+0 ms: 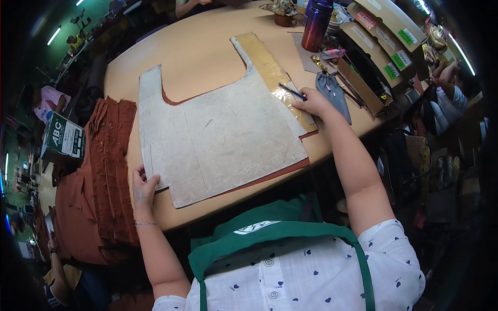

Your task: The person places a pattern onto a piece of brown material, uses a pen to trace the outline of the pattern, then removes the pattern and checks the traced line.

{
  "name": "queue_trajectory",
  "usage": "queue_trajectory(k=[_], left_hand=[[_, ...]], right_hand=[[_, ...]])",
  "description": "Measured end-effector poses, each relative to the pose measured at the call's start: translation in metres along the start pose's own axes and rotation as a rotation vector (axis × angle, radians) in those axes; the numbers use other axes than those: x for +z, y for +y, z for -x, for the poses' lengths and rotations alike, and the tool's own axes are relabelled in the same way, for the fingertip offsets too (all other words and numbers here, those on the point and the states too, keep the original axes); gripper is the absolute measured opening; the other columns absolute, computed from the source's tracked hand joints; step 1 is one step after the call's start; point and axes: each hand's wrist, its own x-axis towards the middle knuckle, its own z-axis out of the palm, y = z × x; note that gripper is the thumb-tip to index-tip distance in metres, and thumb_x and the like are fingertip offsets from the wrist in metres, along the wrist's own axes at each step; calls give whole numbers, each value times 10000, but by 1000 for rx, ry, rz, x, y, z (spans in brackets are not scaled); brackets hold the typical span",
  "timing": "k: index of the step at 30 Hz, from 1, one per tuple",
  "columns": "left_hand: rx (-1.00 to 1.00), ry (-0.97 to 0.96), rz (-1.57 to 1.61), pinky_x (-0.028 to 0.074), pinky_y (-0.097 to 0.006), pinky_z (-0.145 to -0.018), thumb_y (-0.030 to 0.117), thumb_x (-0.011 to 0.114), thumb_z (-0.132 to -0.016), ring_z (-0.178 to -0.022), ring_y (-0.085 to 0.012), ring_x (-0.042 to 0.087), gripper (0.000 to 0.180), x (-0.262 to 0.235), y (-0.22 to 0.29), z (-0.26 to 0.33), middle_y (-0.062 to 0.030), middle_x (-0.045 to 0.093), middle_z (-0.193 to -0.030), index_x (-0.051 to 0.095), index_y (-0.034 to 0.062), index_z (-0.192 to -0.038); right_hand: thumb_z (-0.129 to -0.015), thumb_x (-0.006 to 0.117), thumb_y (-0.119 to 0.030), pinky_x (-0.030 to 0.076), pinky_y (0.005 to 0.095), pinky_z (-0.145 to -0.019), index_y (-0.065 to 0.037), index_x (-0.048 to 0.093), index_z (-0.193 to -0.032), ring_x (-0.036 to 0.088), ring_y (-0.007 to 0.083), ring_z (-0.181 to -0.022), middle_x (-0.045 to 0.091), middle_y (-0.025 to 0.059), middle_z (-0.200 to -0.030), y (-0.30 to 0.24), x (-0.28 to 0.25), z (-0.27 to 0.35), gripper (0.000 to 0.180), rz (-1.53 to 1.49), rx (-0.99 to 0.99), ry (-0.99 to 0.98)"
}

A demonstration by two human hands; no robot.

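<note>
A large grey-white cardboard pattern lies flat on a rust-brown piece of fabric on the tan table. My left hand presses on the pattern's near-left corner, fingers spread. My right hand rests at the pattern's right edge and holds a dark pen against it. A gold-coloured sheet sticks out from under the pattern at the far right.
A thick stack of rust-brown fabric pieces hangs over the table's left edge. A grey pouch, a dark red bottle and cardboard boxes crowd the far right. A green and white box stands at left. Other people sit around.
</note>
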Motion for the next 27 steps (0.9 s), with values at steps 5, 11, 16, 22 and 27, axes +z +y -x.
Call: queue_trajectory(k=[5, 11, 16, 22, 27], left_hand=[[250, 130, -617, 368, -369, -933, 114, 720, -638, -1090, -274, 443, 656, -5, 12, 36, -182, 445, -1164, 402, -30, -1194], [497, 44, -701, 329, -408, -957, 173, 757, -616, -1109, -336, 425, 651, 0, 7, 43, -191, 454, -1197, 470, -18, -1169], [542, 98, -620, 367, -387, -931, 119, 748, -631, -1059, -322, 460, 636, 18, 1, 16, -181, 483, -1135, 459, -22, -1180], [182, -27, -232, 451, -303, -848, 40, 742, -633, -1005, -227, 478, 782, -2, -13, 6, -140, 415, -1151, 336, -49, -1296], [134, -63, -424, 450, -288, -840, 38, 752, -610, -953, -210, 493, 811, 0, 5, -1, -109, 434, -1042, 341, -43, -1304]], right_hand=[[-604, 766, -291, 454, 349, -764, -15, 563, -1004, 587, 292, -864, 594, 169, -922, -8, 3, 51, 526, 19, -121, 271], [-618, 769, -197, 450, 316, -670, -11, 577, -996, 555, 237, -742, 540, 119, -835, 18, 3, 99, 464, -75, -257, 146], [-672, 739, -188, 455, 329, -684, -10, 582, -1020, 551, 246, -764, 530, 120, -866, 15, 16, 72, 422, 7, -218, 305], [-681, 717, -283, 455, 327, -637, 14, 599, -953, 574, 228, -687, 601, 132, -785, 19, 7, 46, 420, -220, -18, 156], [-656, 711, -287, 454, 315, -645, 30, 609, -898, 589, 213, -696, 617, 134, -763, 3, 5, 30, 412, -144, 176, 130]])
